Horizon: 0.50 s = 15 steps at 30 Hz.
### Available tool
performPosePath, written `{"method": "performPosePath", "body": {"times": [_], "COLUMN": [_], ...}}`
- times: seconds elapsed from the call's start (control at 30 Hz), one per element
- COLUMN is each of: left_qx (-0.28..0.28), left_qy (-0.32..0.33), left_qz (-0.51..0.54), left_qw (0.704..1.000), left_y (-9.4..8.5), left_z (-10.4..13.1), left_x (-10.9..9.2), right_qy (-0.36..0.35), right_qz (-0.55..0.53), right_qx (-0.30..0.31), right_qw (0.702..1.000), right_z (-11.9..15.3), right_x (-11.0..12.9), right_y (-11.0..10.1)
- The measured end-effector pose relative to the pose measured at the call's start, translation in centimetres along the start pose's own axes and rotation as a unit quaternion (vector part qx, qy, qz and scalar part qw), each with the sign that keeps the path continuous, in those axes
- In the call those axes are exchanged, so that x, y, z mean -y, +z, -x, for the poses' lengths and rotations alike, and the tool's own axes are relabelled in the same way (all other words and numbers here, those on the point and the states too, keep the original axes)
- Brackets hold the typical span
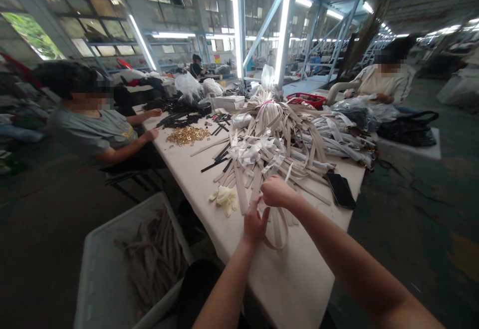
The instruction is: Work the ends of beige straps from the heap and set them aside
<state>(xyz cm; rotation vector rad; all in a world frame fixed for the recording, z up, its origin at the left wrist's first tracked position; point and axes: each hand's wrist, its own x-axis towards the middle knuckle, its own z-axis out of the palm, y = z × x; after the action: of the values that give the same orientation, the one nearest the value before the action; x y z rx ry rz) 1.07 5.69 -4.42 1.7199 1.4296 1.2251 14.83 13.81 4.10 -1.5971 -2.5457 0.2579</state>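
Stretching from the foreground into the workshop, here's the pale table (299,274), loaded along its far half. At its left side sits 1 person in a grey T-shirt (112,132), both forearms reaching to the edge; off to the right, another in a light top (389,82), hands down by clear plastic. Down on the floor at left, a white bin (101,274) with a bundle of brownish strips (157,259) inside.

Now the big heap of beige straps (275,117), bound at the top with a pinkish tie and fanning out towards the wearer, and right at its near end, here are the 2 bare hands! The right hand (279,192) is curled into a fist, clamped on a pale strap (285,230); that strap loops down just below the fist, over the bare tabletop, and to the right of the left hand (255,224). The left comes up from below, fingertips meeting the fist, thumb standing away from the forefinger; whether it pinches the strap as well, I can't tell.

Right of the hands, well apart from them, a black phone (341,190) lies flat near the table's edge. To their left, a crumpled cream glove (225,199). And smallest of all, gold-coloured metal pieces (188,136), spread before the grey-shirted person.
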Motion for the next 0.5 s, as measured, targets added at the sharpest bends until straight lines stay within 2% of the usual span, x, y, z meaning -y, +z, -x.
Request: {"method": "performPosePath", "body": {"times": [0.13,0.27,0.4,0.47,0.5], "left_qx": [0.043,0.040,0.035,-0.003,-0.026], "left_qy": [-0.004,-0.033,-0.107,-0.131,-0.138], "left_qz": [0.030,0.077,0.181,0.247,0.278], "left_qw": [0.999,0.996,0.977,0.960,0.950], "left_y": [0.0,0.3,0.3,0.1,-0.1], "left_z": [-0.3,-0.5,-0.9,-1.2,-1.3], "left_x": [0.9,1.4,2.0,2.4,2.6], "right_qy": [0.003,0.002,0.016,0.069,0.109], "right_qz": [0.015,0.043,-0.010,-0.071,-0.103], "right_qx": [-0.009,-0.059,-0.198,-0.267,-0.278], "right_qw": [1.000,0.997,0.980,0.959,0.949], "right_z": [-0.7,-1.6,-0.9,0.6,1.6], "right_x": [0.9,1.5,3.2,4.2,4.7], "right_y": [0.2,-0.2,-0.5,0.4,1.2]}}
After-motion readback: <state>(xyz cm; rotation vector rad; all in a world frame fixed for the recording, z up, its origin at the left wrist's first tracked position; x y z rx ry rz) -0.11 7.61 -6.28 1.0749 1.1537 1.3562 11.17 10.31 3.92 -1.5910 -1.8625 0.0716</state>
